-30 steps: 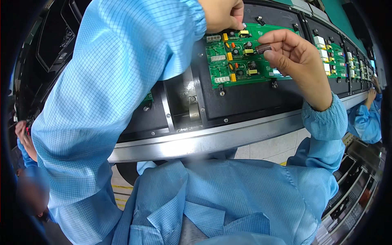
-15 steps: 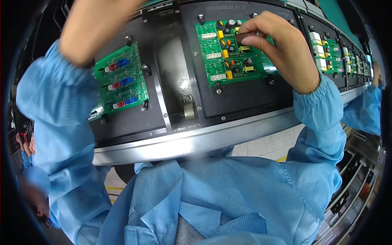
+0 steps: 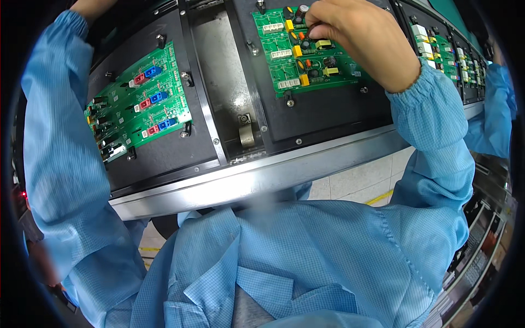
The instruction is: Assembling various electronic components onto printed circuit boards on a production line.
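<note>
My right hand (image 3: 355, 33) is over the upper part of a green circuit board (image 3: 350, 81) on a black carrier. Its thumb and forefinger are pinched together close to the board's components. What lies between these fingertips is mostly hidden; only a dark spot shows. White connectors (image 3: 281, 54), yellow blocks and round capacitors stand in rows on this board. At the upper left edge, only the wrist and a bit of my left hand (image 3: 94, 5) show, with the fingers out of the picture. Below it lies another green board (image 3: 147, 117) with red and blue connectors.
A metal gap (image 3: 224, 71) with a small bracket separates the two carriers. A bright metal rail (image 3: 262, 175) runs along the near edge. More boards with white blocks (image 3: 424, 41) continue to the right, where another person's blue sleeve (image 3: 495, 109) shows.
My left hand has moved up and left, mostly out of the picture, uncovering more of the left board. My right hand has moved slightly up and left, its pinched fingertips nearer the components.
</note>
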Motion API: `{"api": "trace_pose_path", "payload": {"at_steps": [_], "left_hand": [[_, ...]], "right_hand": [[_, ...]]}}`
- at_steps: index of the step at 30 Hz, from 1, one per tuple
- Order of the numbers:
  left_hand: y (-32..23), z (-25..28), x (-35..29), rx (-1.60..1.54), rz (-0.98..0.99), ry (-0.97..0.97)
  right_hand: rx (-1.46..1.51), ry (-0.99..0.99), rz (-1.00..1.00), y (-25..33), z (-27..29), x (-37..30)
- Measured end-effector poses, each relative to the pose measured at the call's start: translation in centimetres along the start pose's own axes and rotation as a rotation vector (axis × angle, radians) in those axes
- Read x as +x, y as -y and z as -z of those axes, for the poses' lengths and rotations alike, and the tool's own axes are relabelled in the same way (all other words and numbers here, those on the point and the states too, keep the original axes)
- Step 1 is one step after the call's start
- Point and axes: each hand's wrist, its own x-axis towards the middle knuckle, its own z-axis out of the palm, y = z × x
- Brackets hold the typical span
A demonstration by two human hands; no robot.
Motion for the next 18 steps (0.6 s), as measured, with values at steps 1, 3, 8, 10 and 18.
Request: {"api": "trace_pose_path", "payload": {"at_steps": [1,3,8,10,18], "left_hand": [[0.2,0.0,0.8,0.108,0.009,0.05],[1.5,0.6,1.4,0.197,0.055,0.099],[2.7,1.0,2.2,0.269,0.056,0.163],[3.2,1.3,2.2,0.273,0.092,0.213],[1.4,0.9,0.9,0.559,0.003,0.045]], "right_hand": [[-0.005,0.004,-0.008,0.0,0.2,-0.2],[0.008,0.028,-0.003,0.2,0.4,0.2],[0.016,-0.006,0.055,-0.4,-0.1,-0.4],[0.0,-0.007,0.075,-0.5,-0.2,-0.7],[0.003,-0.006,0.113,-0.9,0.1,-0.7]]}}
